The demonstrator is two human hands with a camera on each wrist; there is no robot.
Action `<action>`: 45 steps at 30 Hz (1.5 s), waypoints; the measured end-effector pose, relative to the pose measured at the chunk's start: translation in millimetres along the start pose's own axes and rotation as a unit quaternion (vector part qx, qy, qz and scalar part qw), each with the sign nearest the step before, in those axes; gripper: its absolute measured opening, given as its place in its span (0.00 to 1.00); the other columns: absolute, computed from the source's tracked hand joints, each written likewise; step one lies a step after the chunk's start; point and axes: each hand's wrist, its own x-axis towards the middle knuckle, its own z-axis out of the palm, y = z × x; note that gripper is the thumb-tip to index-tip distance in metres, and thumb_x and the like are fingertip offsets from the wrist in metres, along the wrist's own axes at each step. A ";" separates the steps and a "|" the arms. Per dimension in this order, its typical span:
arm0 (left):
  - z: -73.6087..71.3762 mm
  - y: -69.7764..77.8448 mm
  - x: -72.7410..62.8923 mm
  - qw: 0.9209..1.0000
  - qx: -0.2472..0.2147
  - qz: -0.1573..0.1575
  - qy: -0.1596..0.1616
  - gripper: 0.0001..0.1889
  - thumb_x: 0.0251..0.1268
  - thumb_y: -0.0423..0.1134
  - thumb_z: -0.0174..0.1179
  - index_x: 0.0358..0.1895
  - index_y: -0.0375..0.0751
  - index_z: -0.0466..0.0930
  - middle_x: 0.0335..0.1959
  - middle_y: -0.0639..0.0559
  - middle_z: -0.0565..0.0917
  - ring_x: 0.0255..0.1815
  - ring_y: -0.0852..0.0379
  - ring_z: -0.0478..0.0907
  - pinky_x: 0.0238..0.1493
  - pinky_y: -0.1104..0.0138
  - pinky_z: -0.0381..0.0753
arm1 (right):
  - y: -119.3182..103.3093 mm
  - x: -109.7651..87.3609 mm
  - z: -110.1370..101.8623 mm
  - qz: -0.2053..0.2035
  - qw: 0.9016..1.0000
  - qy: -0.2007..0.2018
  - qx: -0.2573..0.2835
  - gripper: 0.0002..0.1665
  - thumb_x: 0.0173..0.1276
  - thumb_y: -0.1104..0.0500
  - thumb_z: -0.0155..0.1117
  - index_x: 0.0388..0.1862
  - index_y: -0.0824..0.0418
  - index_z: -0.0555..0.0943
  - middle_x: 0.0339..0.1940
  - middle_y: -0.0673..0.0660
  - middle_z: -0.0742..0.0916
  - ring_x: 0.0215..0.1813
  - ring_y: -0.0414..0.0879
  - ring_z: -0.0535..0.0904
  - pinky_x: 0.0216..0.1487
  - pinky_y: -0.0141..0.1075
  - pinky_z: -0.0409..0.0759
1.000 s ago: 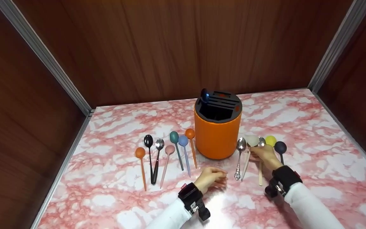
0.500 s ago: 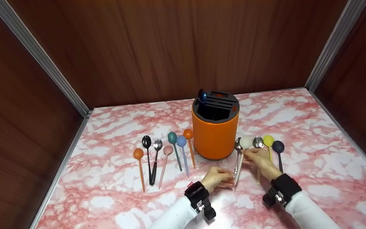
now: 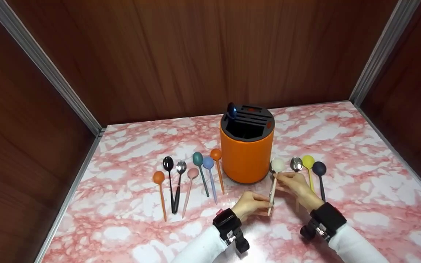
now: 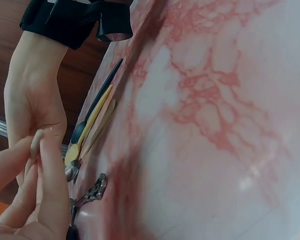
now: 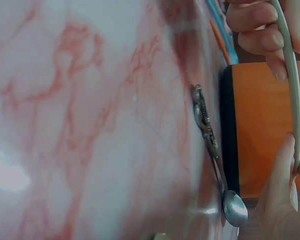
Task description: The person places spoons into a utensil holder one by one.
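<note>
Both my hands hold a cream-white spoon (image 3: 278, 165) lifted off the table in front of the orange holder (image 3: 247, 159). My right hand (image 3: 298, 188) pinches it just below the bowl. My left hand (image 3: 249, 206) pinches the end of its handle, as the left wrist view shows with the spoon's tip (image 4: 37, 142) between thumb and finger. Below it on the table lies a silver spoon with an ornate handle (image 5: 205, 122), mostly hidden in the head view. To the right lie a metal-bowled spoon (image 3: 296, 163), a yellow spoon (image 3: 308, 161) and a dark navy spoon (image 3: 319, 168).
The holder has a black slotted top (image 3: 249, 124) with a dark blue spoon (image 3: 232, 110) standing in it. Left of it lie several spoons, among them orange (image 3: 158, 177), black (image 3: 168, 163), pink (image 3: 193, 173), teal (image 3: 197, 158) and blue (image 3: 208, 163). Wooden walls (image 3: 181, 58) enclose the marbled table (image 3: 122, 175).
My right hand has moved left with the cream-white spoon, raising it over the ornate silver one. My left hand has moved right and now pinches the handle end.
</note>
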 end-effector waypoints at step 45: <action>1.8 109.1 -29.7 0.993 0.105 0.045 -0.034 0.11 0.59 0.21 0.62 0.45 0.18 0.80 0.35 0.32 0.85 0.25 0.55 0.81 0.33 0.63 0.88 | -113.1 -33.4 16.3 -0.046 0.995 -0.038 -0.077 0.11 0.73 0.61 0.57 0.44 0.70 0.75 0.32 0.51 0.82 0.35 0.38 0.82 0.44 0.28 0.83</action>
